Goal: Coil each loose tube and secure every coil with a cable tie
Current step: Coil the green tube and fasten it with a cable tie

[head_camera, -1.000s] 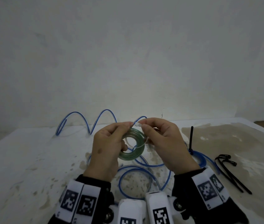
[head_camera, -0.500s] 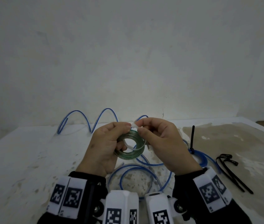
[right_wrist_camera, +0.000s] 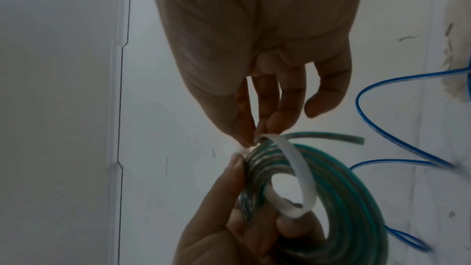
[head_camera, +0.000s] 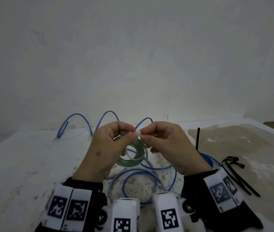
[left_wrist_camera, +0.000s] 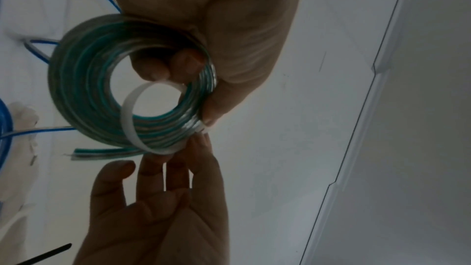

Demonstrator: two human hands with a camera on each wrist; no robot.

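Left to right, as seen from the head view. Blue tube (head_camera: 76, 121) looped loose on the table (head_camera: 15, 173) at far left, running on behind both hands; its middle stretch hidden by them, its ends not traceable. Left hand (head_camera: 106, 151) raised above the table, fingers curled round the green coil (head_camera: 129, 163), thumb and forefinger pinched at the coil's top edge; the coil's upper left covered by those fingers. White tie (head_camera: 133, 158) passed through the coil's centre and round its turns, forming a loose loop; its head and tail hidden between the two pinches, so locked or not: cannot tell. Coil's free end (left_wrist_camera: 107, 151) sticking out in the left wrist view, blurred. Right hand (head_camera: 171, 146) touching the left at the fingertips, thumb and forefinger clamped on the tie's upper end, remaining fingers loosely bent below. Further right, a black tie (head_camera: 198, 139) standing upright from a blue coil (head_camera: 208, 160), that coil mostly hidden behind the right wrist. At far right, spare black ties (head_camera: 237, 174) lying flat, well apart from the hands; count unclear.
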